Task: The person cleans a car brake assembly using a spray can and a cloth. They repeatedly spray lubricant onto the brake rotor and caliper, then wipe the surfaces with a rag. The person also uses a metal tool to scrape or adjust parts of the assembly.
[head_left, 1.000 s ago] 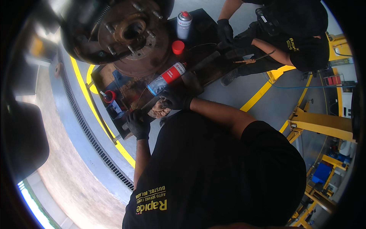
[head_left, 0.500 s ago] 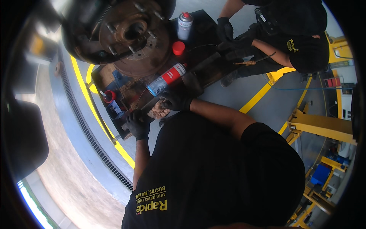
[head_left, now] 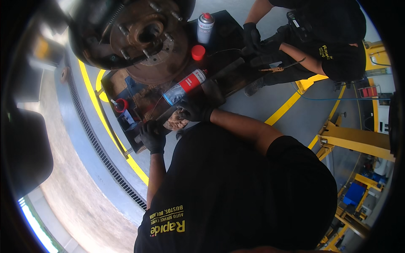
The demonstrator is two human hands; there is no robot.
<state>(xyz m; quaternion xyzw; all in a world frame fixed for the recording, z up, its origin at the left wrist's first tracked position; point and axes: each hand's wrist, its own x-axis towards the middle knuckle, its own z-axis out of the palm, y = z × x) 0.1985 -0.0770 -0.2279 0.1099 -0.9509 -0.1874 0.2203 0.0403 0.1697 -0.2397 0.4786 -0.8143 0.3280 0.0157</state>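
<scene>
My right hand (head_left: 195, 111), in a black glove, is closed on a crumpled brown rag (head_left: 176, 121) at the near edge of a dark tray (head_left: 137, 145). My left hand (head_left: 152, 137), also gloved in black, is curled at the same edge, to the left of the rag. What its fingers hold is hidden. Just beyond my hands a red and blue spray can (head_left: 185, 87) lies on its side. A round red cap (head_left: 198, 52) and an upright white spray can (head_left: 205, 28) are farther back on the tray.
A rusty wheel hub (head_left: 147, 33) with studs overhangs the tray's far left. A small red-topped container (head_left: 121, 105) sits at its left end. At the far right a co-worker's gloved hands (head_left: 253, 40) are near a thin tool (head_left: 276, 68). Yellow lift arms (head_left: 356, 139) stand at right.
My hands and the rag stay where they were. The co-worker at the far right has shifted slightly to the right.
</scene>
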